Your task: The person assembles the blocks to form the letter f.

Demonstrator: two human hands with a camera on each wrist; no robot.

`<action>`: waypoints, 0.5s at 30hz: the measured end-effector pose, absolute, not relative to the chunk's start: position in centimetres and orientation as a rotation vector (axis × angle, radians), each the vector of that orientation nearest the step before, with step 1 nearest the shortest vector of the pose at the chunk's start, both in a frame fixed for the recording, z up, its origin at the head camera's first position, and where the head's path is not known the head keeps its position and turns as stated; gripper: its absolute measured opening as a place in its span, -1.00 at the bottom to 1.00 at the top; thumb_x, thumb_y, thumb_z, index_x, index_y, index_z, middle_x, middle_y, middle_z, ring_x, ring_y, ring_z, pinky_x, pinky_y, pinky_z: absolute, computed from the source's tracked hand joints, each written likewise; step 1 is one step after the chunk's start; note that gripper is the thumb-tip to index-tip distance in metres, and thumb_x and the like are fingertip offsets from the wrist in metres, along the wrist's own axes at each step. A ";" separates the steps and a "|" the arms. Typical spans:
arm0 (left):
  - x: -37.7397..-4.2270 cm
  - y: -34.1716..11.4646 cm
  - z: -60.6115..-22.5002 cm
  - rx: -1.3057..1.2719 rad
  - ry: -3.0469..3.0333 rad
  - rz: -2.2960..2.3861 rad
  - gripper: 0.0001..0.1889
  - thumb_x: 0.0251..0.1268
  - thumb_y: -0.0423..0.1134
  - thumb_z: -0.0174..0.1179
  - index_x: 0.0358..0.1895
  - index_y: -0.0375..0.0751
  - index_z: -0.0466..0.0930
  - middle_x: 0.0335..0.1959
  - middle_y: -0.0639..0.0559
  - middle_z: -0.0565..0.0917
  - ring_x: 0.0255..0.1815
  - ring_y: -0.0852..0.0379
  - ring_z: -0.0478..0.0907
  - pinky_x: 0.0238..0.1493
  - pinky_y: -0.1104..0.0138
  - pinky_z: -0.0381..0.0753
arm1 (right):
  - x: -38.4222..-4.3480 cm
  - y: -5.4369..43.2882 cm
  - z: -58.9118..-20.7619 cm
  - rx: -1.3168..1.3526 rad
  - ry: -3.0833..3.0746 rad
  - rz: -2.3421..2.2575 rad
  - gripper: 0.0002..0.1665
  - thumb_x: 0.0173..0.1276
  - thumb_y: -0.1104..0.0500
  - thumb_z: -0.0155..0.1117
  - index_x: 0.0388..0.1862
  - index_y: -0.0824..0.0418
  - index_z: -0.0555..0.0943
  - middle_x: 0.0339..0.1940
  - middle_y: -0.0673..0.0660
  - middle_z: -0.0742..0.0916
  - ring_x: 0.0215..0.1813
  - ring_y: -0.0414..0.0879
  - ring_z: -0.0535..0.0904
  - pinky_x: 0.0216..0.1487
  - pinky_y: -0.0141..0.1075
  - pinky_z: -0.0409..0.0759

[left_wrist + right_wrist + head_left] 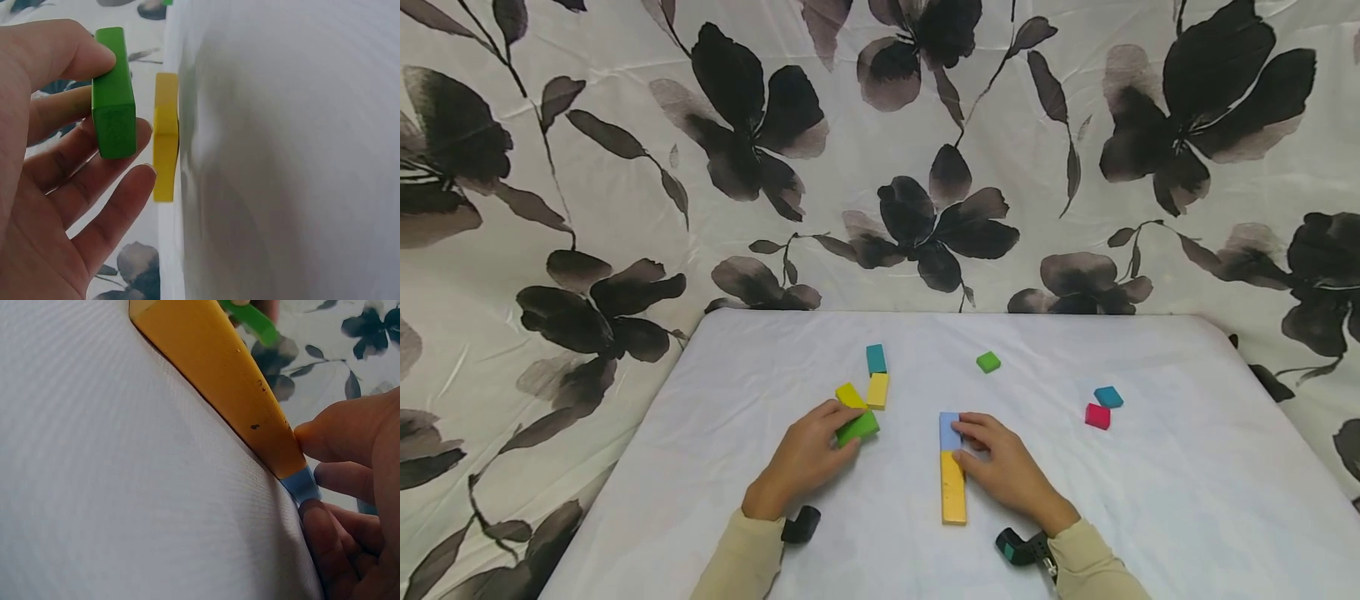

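My left hand pinches a green block between thumb and fingers. In the left wrist view this green block is raised off the cloth, with yellow blocks beyond the fingertips. Just past the hand in the head view lie a bright yellow block, a pale yellow block and a teal block. My right hand has its thumb against the orange-yellow block and its fingers curled at the light blue block. Those two blocks lie end to end in a line.
A small green block lies farther back on the white-covered table. Off to the right, a blue block sits beside a red block. Floral cloth hangs behind the table's far edge.
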State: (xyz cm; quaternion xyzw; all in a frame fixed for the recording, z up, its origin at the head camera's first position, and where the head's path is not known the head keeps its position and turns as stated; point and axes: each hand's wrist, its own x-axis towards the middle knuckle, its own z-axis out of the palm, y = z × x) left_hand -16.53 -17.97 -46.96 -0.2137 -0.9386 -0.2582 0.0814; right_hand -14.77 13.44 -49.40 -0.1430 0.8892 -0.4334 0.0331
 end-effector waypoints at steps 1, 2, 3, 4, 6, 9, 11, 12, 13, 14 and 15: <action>-16.6 -17.8 -47.0 -0.650 -2.802 -0.767 -0.59 0.22 -0.20 0.39 0.17 -0.08 0.69 -0.06 0.18 0.59 -0.22 0.27 0.46 -0.22 0.38 0.54 | -14.7 13.5 -49.3 -0.435 2.729 -1.341 -0.47 0.38 0.15 0.38 0.32 0.16 0.58 0.40 0.00 0.51 0.18 -0.19 0.54 0.20 -0.23 0.54; -16.7 -17.6 -47.0 -0.658 -2.801 -0.763 -0.58 0.22 -0.20 0.39 0.17 -0.09 0.69 -0.06 0.17 0.59 -0.22 0.27 0.46 -0.22 0.38 0.54 | -14.7 13.5 -49.3 -0.433 2.725 -1.347 -0.47 0.38 0.15 0.38 0.33 0.16 0.58 0.40 0.01 0.51 0.18 -0.19 0.54 0.20 -0.22 0.54; -16.7 -17.4 -47.0 -0.664 -2.800 -0.764 -0.58 0.21 -0.21 0.39 0.16 -0.09 0.69 -0.06 0.16 0.59 -0.22 0.26 0.45 -0.22 0.38 0.54 | -14.7 13.5 -49.2 -0.432 2.720 -1.351 -0.47 0.38 0.15 0.38 0.33 0.16 0.58 0.40 0.01 0.50 0.19 -0.19 0.54 0.20 -0.22 0.54; -16.7 -17.3 -47.0 -0.667 -2.804 -0.760 -0.59 0.21 -0.21 0.39 0.16 -0.09 0.69 -0.07 0.16 0.59 -0.22 0.27 0.45 -0.21 0.39 0.54 | -14.7 13.5 -49.3 -0.433 2.716 -1.355 -0.47 0.39 0.15 0.37 0.33 0.16 0.58 0.40 0.01 0.51 0.19 -0.18 0.54 0.21 -0.22 0.54; -16.8 -17.0 -47.0 -0.679 -2.813 -0.758 -0.59 0.22 -0.21 0.39 0.17 -0.09 0.69 -0.07 0.16 0.59 -0.22 0.27 0.44 -0.21 0.39 0.53 | -14.7 13.5 -49.3 -0.436 2.712 -1.357 -0.47 0.39 0.15 0.37 0.32 0.17 0.58 0.40 0.01 0.51 0.19 -0.18 0.54 0.21 -0.22 0.54; -16.9 -16.5 -47.0 -0.715 -2.815 -0.764 -0.58 0.24 -0.22 0.38 0.19 -0.07 0.68 -0.06 0.17 0.60 -0.21 0.27 0.45 -0.20 0.37 0.53 | -14.7 13.5 -49.4 -0.438 2.721 -1.347 -0.47 0.38 0.15 0.38 0.32 0.16 0.59 0.40 0.00 0.51 0.19 -0.19 0.54 0.20 -0.23 0.54; -17.0 -16.2 -47.0 -0.751 -2.805 -0.776 -0.58 0.26 -0.23 0.37 0.20 -0.09 0.67 -0.02 0.16 0.62 -0.16 0.26 0.49 -0.12 0.33 0.56 | -14.8 13.5 -49.5 -0.443 2.730 -1.343 -0.47 0.38 0.15 0.38 0.32 0.16 0.59 0.39 0.00 0.51 0.18 -0.19 0.54 0.20 -0.23 0.54; -17.0 -16.1 -46.9 -0.766 -2.801 -0.783 -0.58 0.27 -0.23 0.37 0.20 -0.10 0.67 0.00 0.16 0.62 -0.12 0.25 0.51 -0.07 0.32 0.58 | -14.8 13.5 -49.5 -0.450 2.736 -1.343 -0.47 0.38 0.15 0.38 0.32 0.16 0.59 0.39 0.01 0.51 0.18 -0.19 0.55 0.19 -0.22 0.55; -17.1 -15.9 -46.9 -0.781 -2.800 -0.789 -0.59 0.27 -0.24 0.36 0.20 -0.11 0.67 0.02 0.15 0.63 -0.09 0.24 0.53 -0.02 0.29 0.58 | -14.8 13.5 -49.5 -0.453 2.740 -1.344 -0.47 0.38 0.16 0.38 0.32 0.17 0.59 0.39 0.01 0.51 0.18 -0.18 0.55 0.19 -0.22 0.55; -17.2 -15.8 -46.9 -0.795 -2.799 -0.794 -0.59 0.28 -0.24 0.36 0.20 -0.12 0.67 0.03 0.14 0.63 -0.05 0.23 0.54 0.03 0.27 0.58 | -14.8 13.5 -49.5 -0.456 2.743 -1.346 -0.47 0.37 0.16 0.38 0.31 0.17 0.59 0.39 0.01 0.51 0.17 -0.18 0.55 0.18 -0.22 0.55; -17.2 -15.6 -46.9 -0.803 -2.803 -0.798 -0.59 0.28 -0.25 0.36 0.20 -0.13 0.67 0.04 0.13 0.63 -0.02 0.22 0.55 0.07 0.25 0.58 | -14.8 13.5 -49.6 -0.465 2.747 -1.348 -0.47 0.37 0.16 0.38 0.31 0.18 0.59 0.39 0.02 0.52 0.17 -0.17 0.55 0.18 -0.21 0.56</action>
